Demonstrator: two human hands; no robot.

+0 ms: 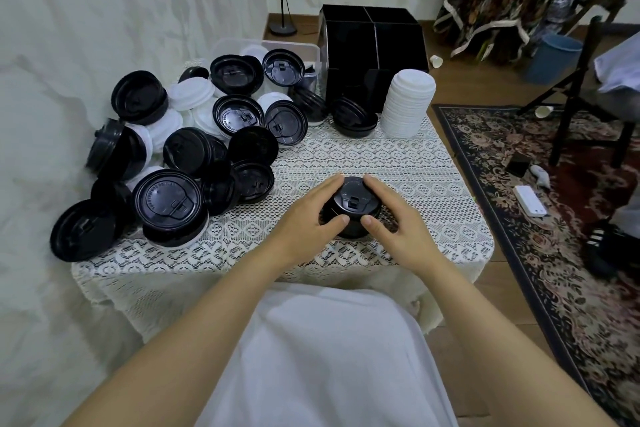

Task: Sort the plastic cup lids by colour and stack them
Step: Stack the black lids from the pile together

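Entry: small table under a lace cloth [381,156], person seated at its near edge with both forearms reaching over it.

Left hand [313,215] and right hand [391,218] were both curled round a short stack of black lids [353,204]. The stack stood on the cloth about mid-table, a little toward the near side. The left hand gripped its left side and the right hand its right side. Both thumbs pressed the near wall and the fingers wrapped over to the far side. The top lid faced up, its sip tab showing between the hands.

An unsorted pile [194,149] of black and white lids covered the left part of the table. The lids lay at all tilts, some on edge, some nested in small clumps. At the far end the pile ran into a clear tub [311,48], which held more lids.

At the far right of the table stood a tall stack of white lids [408,104], upright. Just left of it sat a low second black stack [355,116]. Behind both stood a black divided organiser [370,45].

To the right of the table lay a patterned rug [519,236] with a flat white object [530,199] on it. Farther off were a dark chair [588,80] and a blue bin [554,57]. A paper cup [437,61] lay on the bare floor near the organiser.
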